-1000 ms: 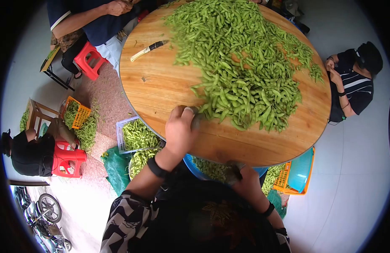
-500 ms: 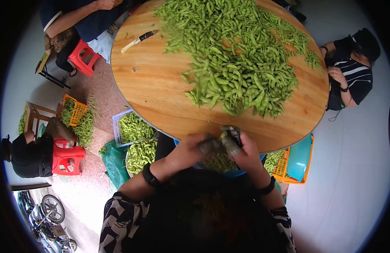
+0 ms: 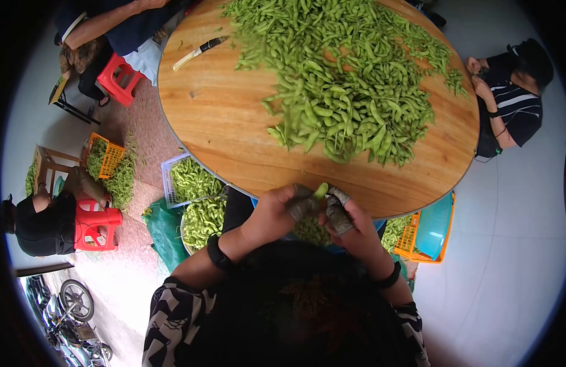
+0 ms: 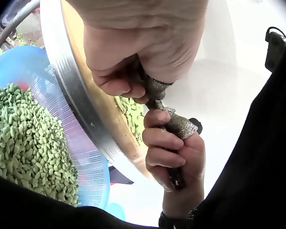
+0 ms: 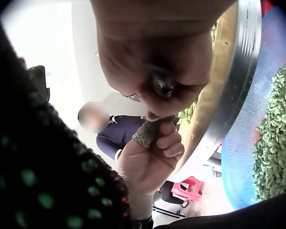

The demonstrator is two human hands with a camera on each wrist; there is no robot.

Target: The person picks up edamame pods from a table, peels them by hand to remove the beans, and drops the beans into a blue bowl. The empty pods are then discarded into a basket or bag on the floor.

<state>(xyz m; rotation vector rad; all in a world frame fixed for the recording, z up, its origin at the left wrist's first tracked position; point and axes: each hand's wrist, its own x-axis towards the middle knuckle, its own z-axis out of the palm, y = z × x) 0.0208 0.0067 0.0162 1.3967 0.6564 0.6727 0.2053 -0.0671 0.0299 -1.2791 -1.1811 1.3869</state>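
In the head view my left hand (image 3: 275,211) pinches a green soybean pod (image 3: 321,190) upright between thumb and fingers, over the near table edge. My right hand (image 3: 355,229) is right beside it, fingers curled round a dark-handled tool (image 4: 176,177); its working end is hidden between the hands. Grey wrapping (image 4: 183,128) covers the right thumb, and similar wrapping (image 5: 144,134) covers the left thumb. Below the hands, a blue mesh basin (image 4: 93,162) holds shelled green beans (image 4: 26,143). A large heap of pods (image 3: 350,92) lies on the round wooden table (image 3: 228,140).
A knife (image 3: 200,53) with a pale and black body lies at the table's left. Left of me stand a white crate (image 3: 169,183) of pods and a green bag (image 3: 163,235). An orange crate (image 3: 406,246) with a blue basket (image 3: 435,229) is at right. Other people sit around.
My left hand has come back from the pod heap to my right hand, bringing a pod. The right hand has risen to meet it, and the pod now shows between them.
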